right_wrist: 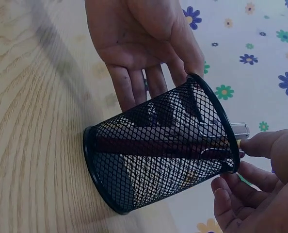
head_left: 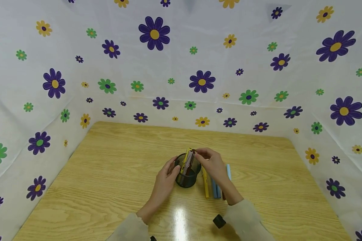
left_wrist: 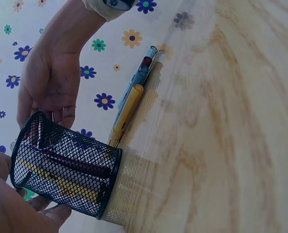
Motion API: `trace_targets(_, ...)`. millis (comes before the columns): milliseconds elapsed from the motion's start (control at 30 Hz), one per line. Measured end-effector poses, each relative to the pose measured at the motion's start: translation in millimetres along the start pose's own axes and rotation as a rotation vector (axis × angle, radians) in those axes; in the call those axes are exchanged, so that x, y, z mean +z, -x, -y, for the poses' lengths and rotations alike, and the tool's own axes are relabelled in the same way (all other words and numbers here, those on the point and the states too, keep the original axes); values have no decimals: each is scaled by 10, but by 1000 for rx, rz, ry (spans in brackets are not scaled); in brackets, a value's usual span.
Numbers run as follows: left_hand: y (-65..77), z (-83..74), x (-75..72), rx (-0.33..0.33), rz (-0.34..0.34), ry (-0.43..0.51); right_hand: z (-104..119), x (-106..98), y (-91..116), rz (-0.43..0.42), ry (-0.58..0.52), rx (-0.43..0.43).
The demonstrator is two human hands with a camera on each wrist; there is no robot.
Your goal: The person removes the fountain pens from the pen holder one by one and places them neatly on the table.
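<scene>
A black mesh pen holder [head_left: 185, 181] stands upright on the wooden table, steadied by my left hand [head_left: 165, 178], whose fingers and thumb curve round its side. Inside it lean a yellow marker [head_left: 184, 164], a pale greyish marker [head_left: 187, 161] and a dark red marker [right_wrist: 149, 147], seen through the mesh in the right wrist view. At the rim, the thumb and fingertips of my right hand [head_left: 212, 163] pinch the upper end of the dark red marker. The left wrist view shows the pen holder from the side, its base at the table.
Right of the pen holder, a yellow marker [head_left: 206, 185] lies on the table [head_left: 123, 160] next to blue markers [head_left: 216, 190]. A light blue marker [head_left: 228, 170] and a dark one are partly behind my right arm. Flower-patterned cloth [head_left: 175, 67] encloses the table's back and sides.
</scene>
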State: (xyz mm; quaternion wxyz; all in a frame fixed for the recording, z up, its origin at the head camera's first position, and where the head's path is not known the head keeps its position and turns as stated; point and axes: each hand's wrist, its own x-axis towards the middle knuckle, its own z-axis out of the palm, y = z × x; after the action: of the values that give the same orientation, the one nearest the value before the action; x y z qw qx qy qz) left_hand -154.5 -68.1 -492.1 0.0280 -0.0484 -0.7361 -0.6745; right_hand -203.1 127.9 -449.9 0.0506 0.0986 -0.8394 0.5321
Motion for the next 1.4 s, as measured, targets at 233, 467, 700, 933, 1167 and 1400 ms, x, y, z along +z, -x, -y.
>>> trace_targets(233, -9, 32, 0, 1, -6, -7, 23, 64, -61, 39, -22, 42)
trace_targets(467, -12, 28, -2, 5, -1, 4, 16, 96, -99, 56, -44, 53)
trace_targets(700, -9, 18, 0, 4, 3, -3, 38, 61, -81, 10, -31, 94)
trace_targets(933, -11, 26, 0, -2, -10, -24, 105, -52, -46, -1, -128, 79)
trace_targets(1167, -12, 39, -5, -7, -8, -25, 201, -182, -23, -21, -177, 86)
trace_targets(1400, -9, 34, -7, -6, -4, -23, 248, -331, -10, -55, -243, 43)
